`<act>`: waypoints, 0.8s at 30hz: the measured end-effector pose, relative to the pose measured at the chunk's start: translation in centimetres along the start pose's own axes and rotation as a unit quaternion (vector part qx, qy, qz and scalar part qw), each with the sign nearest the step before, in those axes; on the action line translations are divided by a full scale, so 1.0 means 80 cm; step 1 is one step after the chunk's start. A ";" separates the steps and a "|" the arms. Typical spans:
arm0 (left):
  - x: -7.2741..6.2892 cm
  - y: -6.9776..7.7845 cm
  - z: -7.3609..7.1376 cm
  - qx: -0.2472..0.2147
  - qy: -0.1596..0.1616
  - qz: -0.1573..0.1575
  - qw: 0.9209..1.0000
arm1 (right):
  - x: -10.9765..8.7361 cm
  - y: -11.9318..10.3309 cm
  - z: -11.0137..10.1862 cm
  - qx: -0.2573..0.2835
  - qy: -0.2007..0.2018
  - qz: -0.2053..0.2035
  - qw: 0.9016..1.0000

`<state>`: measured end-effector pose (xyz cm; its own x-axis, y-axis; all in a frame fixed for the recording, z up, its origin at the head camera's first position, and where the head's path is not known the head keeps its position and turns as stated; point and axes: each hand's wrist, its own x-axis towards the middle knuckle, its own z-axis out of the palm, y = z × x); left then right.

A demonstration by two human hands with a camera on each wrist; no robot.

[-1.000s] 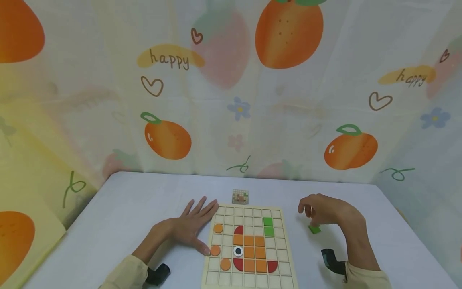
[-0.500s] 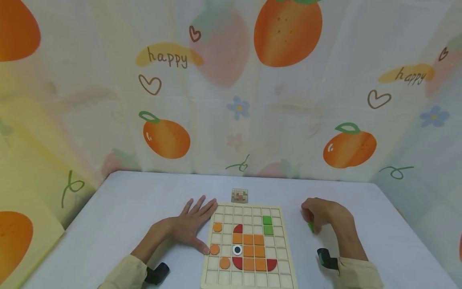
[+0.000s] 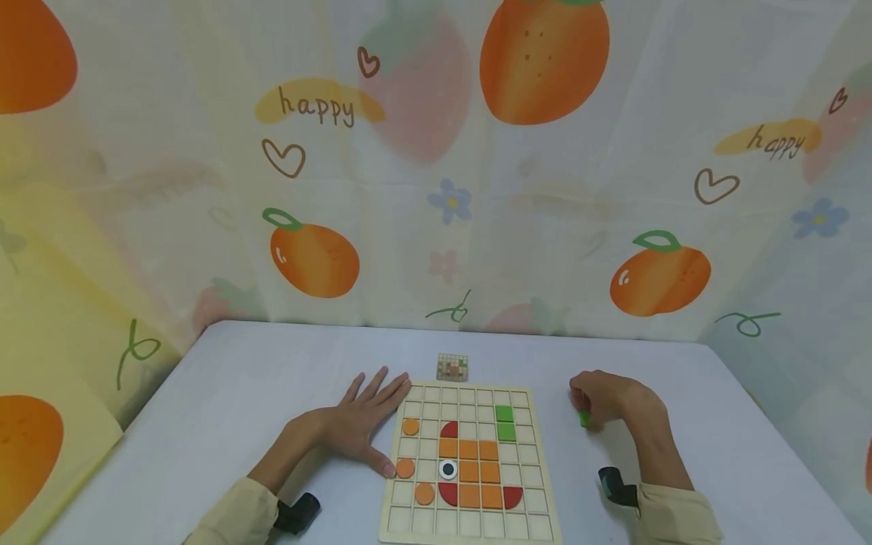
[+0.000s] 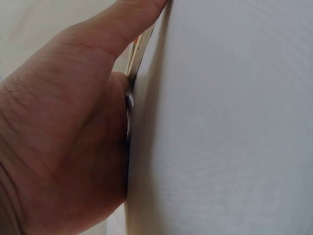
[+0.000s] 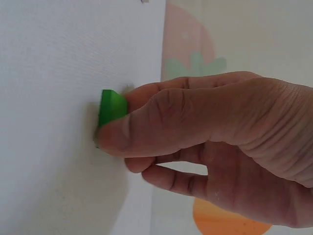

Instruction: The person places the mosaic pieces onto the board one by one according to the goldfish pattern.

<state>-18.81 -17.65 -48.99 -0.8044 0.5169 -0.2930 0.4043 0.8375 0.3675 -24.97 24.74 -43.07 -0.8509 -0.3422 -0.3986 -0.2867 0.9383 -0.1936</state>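
My right hand pinches a green square tile between thumb and fingers, close to the table right of the board. My left hand lies with spread fingers, its thumb and a fingertip touching the left edge of a pale grid board. On that board sit several orange square tiles, red quarter-round pieces, a white eye piece, orange discs and two green square tiles. The left palm fills much of the left wrist view, with only the board's edge showing beyond it.
A small picture card of a gridded pattern lies behind the board on the white table. A fruit-printed cloth hangs at the table's back edge. Black wrist devices sit below both hands.
My right hand has come down on the green tile that lay on the table and now pinches it, tipped up on edge. The left hand stays in place at the board.
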 end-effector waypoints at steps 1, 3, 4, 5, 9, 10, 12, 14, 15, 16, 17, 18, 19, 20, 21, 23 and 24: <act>0.000 0.000 -0.001 0.000 0.000 0.000 1.000 | 0.001 -0.001 0.001 -0.004 0.003 0.003 1.000; 0.000 0.001 -0.002 0.000 -0.001 -0.001 1.000 | 0.002 -0.001 0.002 -0.010 0.010 0.007 1.000; -0.001 0.002 -0.003 -0.001 0.000 -0.001 1.000 | 0.003 -0.001 0.003 -0.010 0.013 0.011 1.000; -0.001 0.003 -0.003 -0.001 0.001 0.000 1.000 | 0.003 -0.002 0.003 -0.009 0.015 0.013 1.000; -0.001 0.005 -0.002 0.001 0.001 0.003 1.000 | 0.003 -0.001 0.003 -0.002 0.018 0.015 1.000; -0.001 0.004 -0.002 0.001 0.000 0.003 1.000 | 0.002 -0.001 0.002 0.000 0.017 0.013 1.000; 0.000 0.003 -0.001 0.001 -0.002 0.005 1.000 | 0.001 -0.002 0.001 0.004 0.022 -0.005 1.000; 0.000 0.002 0.000 0.001 -0.002 0.005 1.000 | -0.001 -0.002 -0.002 0.013 0.028 -0.037 0.999; -0.001 0.002 0.000 0.000 -0.001 0.006 1.000 | -0.001 -0.003 -0.003 0.019 0.030 -0.056 0.998; -0.001 0.002 0.000 0.001 -0.001 0.006 1.000 | -0.002 -0.003 -0.004 0.025 0.033 -0.075 0.996; -0.001 0.002 0.000 0.003 0.000 0.007 1.000 | -0.003 -0.004 -0.005 0.032 0.036 -0.093 0.994; -0.001 0.002 -0.001 0.004 0.000 0.006 1.000 | -0.003 -0.006 -0.006 0.039 0.036 -0.107 0.993; -0.001 0.002 -0.001 0.007 0.000 0.005 1.000 | -0.004 -0.007 -0.007 0.044 0.037 -0.120 0.991; -0.001 0.002 -0.001 0.008 0.000 0.005 1.000 | -0.004 -0.009 -0.008 0.046 0.036 -0.129 0.990; -0.001 0.002 -0.001 0.010 0.000 0.005 1.000 | -0.005 -0.012 -0.009 0.051 0.035 -0.130 0.990; 0.000 0.002 0.000 0.010 -0.001 0.005 1.000 | -0.006 -0.018 -0.010 0.055 0.033 -0.130 0.989; 0.000 0.002 0.000 0.009 -0.001 0.004 1.000 | -0.006 -0.021 -0.010 0.057 0.031 -0.129 0.990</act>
<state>-18.75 -17.52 -48.91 -0.8004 0.5243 -0.2908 0.4193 0.8362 0.3536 -24.41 23.36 -41.80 -0.7825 -0.5622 -0.2675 -0.4494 0.8074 -0.3823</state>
